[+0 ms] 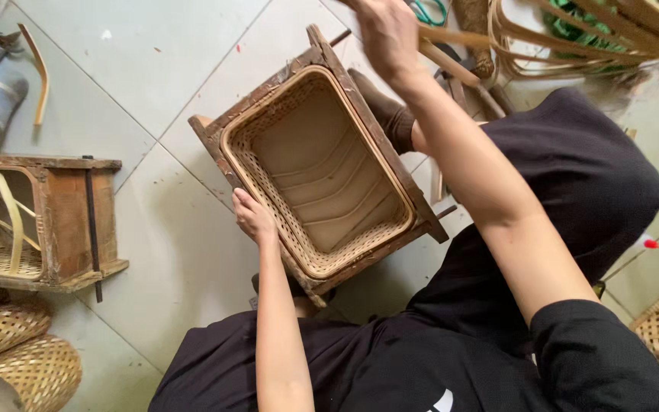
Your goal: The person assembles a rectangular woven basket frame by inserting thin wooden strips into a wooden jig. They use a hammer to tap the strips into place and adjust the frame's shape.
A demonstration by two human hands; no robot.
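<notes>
Gripping mould frame [226, 137]: left hand [253, 217]; right hand [387, 34] blurred, fingers apparently clenching stick [451, 65].

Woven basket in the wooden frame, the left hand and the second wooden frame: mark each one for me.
Woven basket [322, 164]: head view, on its inner back panel.
Left hand [253, 217]: head view, on the back of the hand, at the wooden frame's edge.
Second wooden frame [70, 217]: head view, on its side board.
</notes>
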